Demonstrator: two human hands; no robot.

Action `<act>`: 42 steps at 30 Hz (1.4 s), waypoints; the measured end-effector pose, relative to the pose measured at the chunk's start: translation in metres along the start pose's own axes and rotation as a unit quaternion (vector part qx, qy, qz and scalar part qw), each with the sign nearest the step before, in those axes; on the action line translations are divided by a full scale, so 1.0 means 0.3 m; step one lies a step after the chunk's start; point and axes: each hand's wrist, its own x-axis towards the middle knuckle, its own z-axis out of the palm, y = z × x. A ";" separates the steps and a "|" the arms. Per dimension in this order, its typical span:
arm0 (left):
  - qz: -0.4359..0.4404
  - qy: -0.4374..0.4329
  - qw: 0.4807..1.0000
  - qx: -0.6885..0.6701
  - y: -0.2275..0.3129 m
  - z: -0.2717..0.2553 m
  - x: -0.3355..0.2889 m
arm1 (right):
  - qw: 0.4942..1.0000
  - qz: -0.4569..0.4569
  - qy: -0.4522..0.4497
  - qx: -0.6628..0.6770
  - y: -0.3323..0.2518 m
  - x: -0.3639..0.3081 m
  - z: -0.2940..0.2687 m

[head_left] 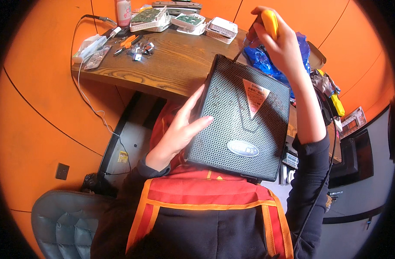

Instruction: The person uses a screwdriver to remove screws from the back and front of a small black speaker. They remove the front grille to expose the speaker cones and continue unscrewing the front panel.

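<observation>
A black speaker box (225,108) with a perforated metal grille rests tilted on my lap, against the table edge. Its grille bears a triangular sticker (255,96) and an oval badge (242,149). My left hand (177,131) grips the box's left side, the thumb lying on the grille and the other fingers along the edge. Above the far edge, my right hand (284,48) is closed round a screwdriver (270,24) with a yellow handle. The screwdriver's shaft slants down to the box's top edge; I cannot tell exactly where the tip touches.
The wooden table (176,56) carries white trays with circuit boards (148,16), orange-handled pliers (129,41), small metal parts (145,48) and a blue plastic bag (262,60). A dark cable (321,190) runs beside my right arm. A grey padded chair (61,216) stands at lower left.
</observation>
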 end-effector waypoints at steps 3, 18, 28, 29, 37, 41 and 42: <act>-0.003 0.000 1.000 -0.002 0.012 0.004 -0.001 | 0.991 0.056 0.014 0.124 0.024 0.050 0.001; 0.010 -0.004 1.000 -0.022 0.003 -0.008 -0.031 | 0.874 0.393 -0.202 0.204 0.342 0.124 0.015; 0.028 -0.005 0.997 0.065 -0.004 -0.020 -0.030 | 0.967 0.174 -0.023 0.184 0.076 0.148 -0.049; 0.033 -0.005 0.996 0.077 -0.007 -0.022 -0.032 | 0.973 0.126 -0.010 0.193 0.052 0.123 -0.047; 0.089 0.024 0.945 0.314 0.039 -0.050 0.085 | 0.995 0.060 0.022 0.074 -0.017 0.001 -0.043; 0.093 0.034 0.911 0.400 0.046 -0.041 0.197 | 0.996 0.044 0.016 0.078 0.020 -0.007 -0.048; 0.098 0.030 0.915 0.390 0.042 -0.037 0.209 | 0.996 0.041 0.015 0.078 0.031 -0.012 -0.052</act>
